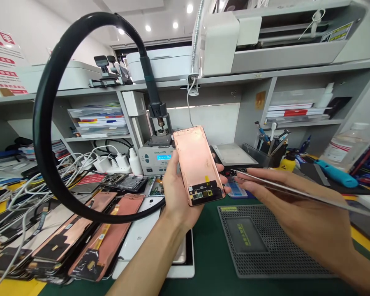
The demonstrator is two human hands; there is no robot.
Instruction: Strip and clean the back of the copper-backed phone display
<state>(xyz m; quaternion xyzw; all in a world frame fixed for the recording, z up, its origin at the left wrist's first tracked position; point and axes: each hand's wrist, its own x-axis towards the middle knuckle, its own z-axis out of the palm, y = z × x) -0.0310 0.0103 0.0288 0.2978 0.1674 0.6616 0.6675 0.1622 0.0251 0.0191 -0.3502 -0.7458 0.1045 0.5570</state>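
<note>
My left hand point(185, 205) is closed around a phone screen panel point(195, 158) and holds it raised above the bench. The panel's copper-coloured back faces me, with a black strip of small circuitry and a yellow tab at its lower end. To the right, my right hand point(299, 218) grips a pair of thin metal tweezers point(283, 188). Their pointed tips reach left toward the panel's right edge, apparently a little away from it. Below my right hand lies a grey perforated mat point(283, 255) with a recessed rectangle.
Several copper-backed screen panels point(117, 230) lie at left beside a white phone point(138, 236). A thick black hose point(40, 123) loops from a control unit point(151, 158) at the back. White cables point(33, 181) tangle at far left. Tools point(274, 142) and a bottle point(342, 144) stand at right.
</note>
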